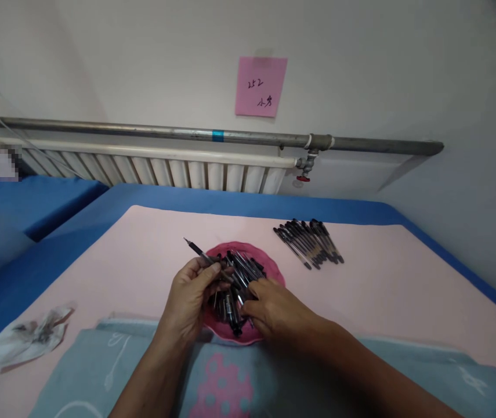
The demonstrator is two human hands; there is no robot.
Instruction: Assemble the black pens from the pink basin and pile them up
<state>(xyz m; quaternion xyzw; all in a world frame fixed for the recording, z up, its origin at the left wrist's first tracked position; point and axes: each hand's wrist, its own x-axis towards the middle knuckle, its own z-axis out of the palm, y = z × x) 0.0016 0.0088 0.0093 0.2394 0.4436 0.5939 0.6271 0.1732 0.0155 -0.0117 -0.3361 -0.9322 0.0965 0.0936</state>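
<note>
My left hand (193, 296) is closed around an uncapped pen (196, 249), its bare tip pointing up and to the left. Below and beside it lies a pink bowl (277, 273) with a wavy rim, heaped with pen parts (230, 307), dark caps and clear barrels among them. My right hand (276, 307) reaches into the bowl's right side, its fingers bent and pressed together among the parts. What those fingertips hold, if anything, is hidden. To the right of the bowl, capped pens (311, 241) lie side by side in a loose row.
A pink sheet (387, 278) covers the blue table (248, 200). A teal patterned cloth (112, 371) lies along the near edge. Crumpled white tissue (43, 337) sits at left. Behind the table are a radiator (195, 172), a metal pipe (156, 132) and a pink note (261, 87).
</note>
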